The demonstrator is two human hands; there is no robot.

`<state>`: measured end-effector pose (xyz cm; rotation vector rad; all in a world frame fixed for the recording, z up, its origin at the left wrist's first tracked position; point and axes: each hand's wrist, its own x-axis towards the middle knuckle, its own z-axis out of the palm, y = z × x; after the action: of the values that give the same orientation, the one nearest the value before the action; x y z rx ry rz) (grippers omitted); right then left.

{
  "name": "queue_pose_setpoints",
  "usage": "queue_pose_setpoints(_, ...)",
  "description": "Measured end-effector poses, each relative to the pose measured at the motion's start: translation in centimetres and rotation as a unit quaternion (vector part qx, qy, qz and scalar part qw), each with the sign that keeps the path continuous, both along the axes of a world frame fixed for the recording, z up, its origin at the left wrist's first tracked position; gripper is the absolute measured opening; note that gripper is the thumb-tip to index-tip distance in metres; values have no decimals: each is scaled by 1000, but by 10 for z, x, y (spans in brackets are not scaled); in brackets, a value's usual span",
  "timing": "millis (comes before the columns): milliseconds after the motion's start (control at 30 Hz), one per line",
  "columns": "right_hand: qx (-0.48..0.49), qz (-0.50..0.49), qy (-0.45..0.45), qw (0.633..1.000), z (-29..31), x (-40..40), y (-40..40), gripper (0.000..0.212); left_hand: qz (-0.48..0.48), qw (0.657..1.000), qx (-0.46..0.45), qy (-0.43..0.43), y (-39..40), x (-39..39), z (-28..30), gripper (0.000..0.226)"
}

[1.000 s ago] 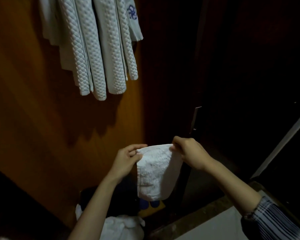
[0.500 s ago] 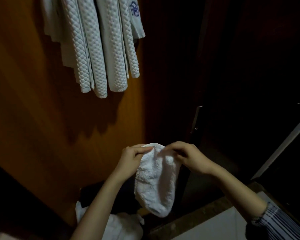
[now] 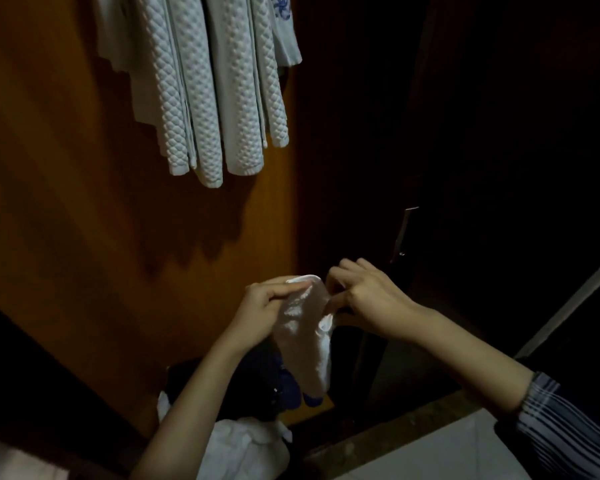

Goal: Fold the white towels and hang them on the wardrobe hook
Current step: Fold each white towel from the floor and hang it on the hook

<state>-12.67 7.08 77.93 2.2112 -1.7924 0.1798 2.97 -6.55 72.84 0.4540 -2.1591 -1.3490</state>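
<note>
White towel (image 3: pixel 305 337) pinched by left hand (image 3: pixel 267 306) and right hand (image 3: pixel 368 299), folds lost in gloom.

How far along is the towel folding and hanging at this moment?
Done: several quilted towels already hang against the wooden panel. In hand: the left hand and right hand both pinch a small white towel, mid-fold. Left: hanging it, then the white cloth lying below.

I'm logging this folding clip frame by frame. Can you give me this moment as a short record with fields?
held item: small white towel, hanging down between the hands
left hand: grips the towel's top edge
right hand: pinches the towel's right edge
already hung: quilted white towels above, against the wooden panel
below: more white cloth, unfolded
lighting: dim; hook not visible
</note>
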Motion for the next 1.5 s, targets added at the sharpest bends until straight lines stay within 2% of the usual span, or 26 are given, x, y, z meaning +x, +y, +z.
queue_pose_setpoints(67, -36, 3, 21, 999, 3, 3, -5, 20, -3, 1000, 13, 0, 0, -2, -1, 57)
queue_pose_setpoints(200, -23, -29, 28, 999, -2, 5, -11, 28, -27, 998, 51, 23, 3, -4, -1, 67)
queue_pose_setpoints(400, -9, -109, -122, 986, -5, -6, -18, 34, -50, 988, 129, 74, 7, -18, -3, 85)
queue_pose_setpoints(533, 10, -121, -153, 981, -2, -11, -21, 33, -7, 988, 123, 95, 5, -27, -5, 85)
queue_pose_setpoints(600, 8, -128, -220, 967, 0, -12, -20, 30, 7, 984, 139, 114, 3, -30, -5, 76)
queue_pose_setpoints(667, -4, -138, -313, 940, 3, -11, -20, 27, 17, 979, 155, 133, 3, -32, -3, 59)
queue_pose_setpoints(800, -35, -133, -363, 922, 12, -11, -24, 19, 11, 979, 134, 154, 3, -34, -4, 13)
queue_pose_setpoints(867, -39, -111, -412, 903, 20, -14, -26, 18, -5, 985, 103, 136, 2, -32, -9, 15)
queue_pose_setpoints(1033, -35, -100, -465, 879, 30, -26, -35, 43, -33, 997, 54, 33, 1, -33, -32, 33)
queue_pose_setpoints(1100, -40, -116, -486, 865, 30, -28, -41, 33, 9, 998, 46, -44, 1, -38, -41, 68)
queue_pose_setpoints(1167, -52, -135, -524, 839, 32, -32, -46, 18, 38, 994, 30, -102, 0, -42, -46, 87)
queue_pose_setpoints(1300, -74, -152, -542, 823, 43, -46, -49, 12, -17, 990, 29, -138, -2, -43, -53, 81)
queue_pose_setpoints(1433, -71, -164, -527, 831, 51, -64, -45, 15, -87, 973, -32, -212, -12, -37, -67, 42)
queue_pose_setpoints(1500, -86, -176, -523, 830, 52, -73, -43, 24, -87, 963, -53, -251, -16, -33, -74, 29)
